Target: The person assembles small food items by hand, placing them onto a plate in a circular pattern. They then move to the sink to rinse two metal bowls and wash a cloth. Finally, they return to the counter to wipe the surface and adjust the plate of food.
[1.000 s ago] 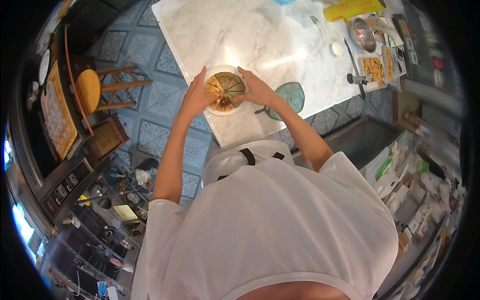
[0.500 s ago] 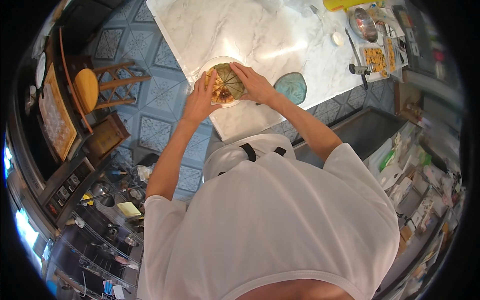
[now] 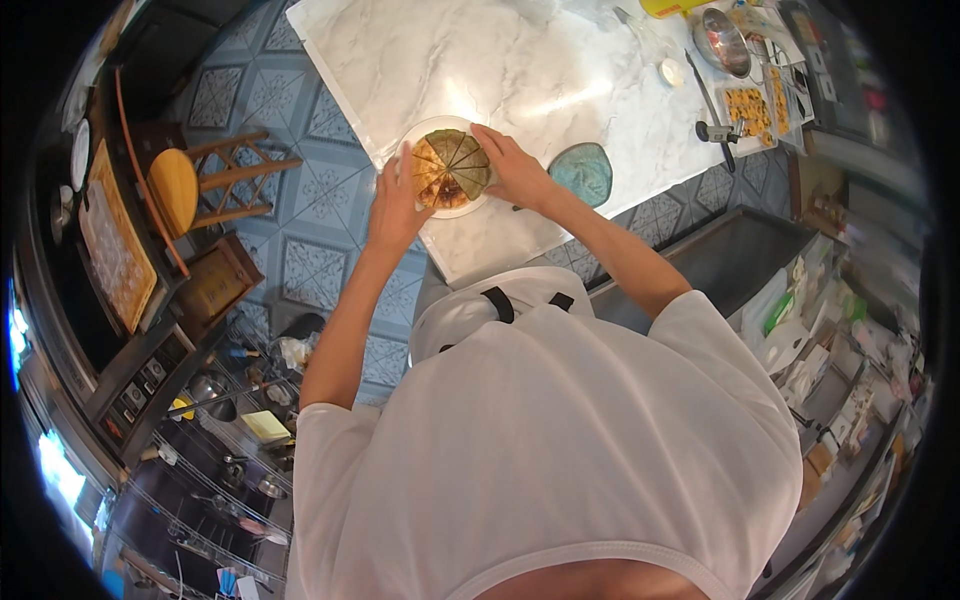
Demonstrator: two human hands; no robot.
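Observation:
A round cake point(image 3: 449, 168) cut into wedges sits on a white plate point(image 3: 418, 129) near the left corner of the marble-patterned table. Several wedges are green; the others are golden with browned tops. Along the cake's left side my left hand point(image 3: 393, 203) is open, fingers stretched forward and thumb apart at the near edge. My right hand point(image 3: 515, 172) lies open at the right side, its fingers reaching to the far right edge and its thumb lower down. Both hands frame the cake at the plate's rim; whether the fingertips touch cake or plate, I cannot tell.
A teal, rounded mat-like piece point(image 3: 580, 175) lies right of my right hand. Farther right are a long knife point(image 3: 708, 105), a metal bowl point(image 3: 722, 43), a small white dish point(image 3: 671, 72) and a tray of small yellow pieces point(image 3: 748, 114). A wooden stool point(image 3: 174, 190) stands left.
My fingers have moved off the cake's top and outward to its two sides, so more of the wedges shows. The cake and plate stay in about the same place.

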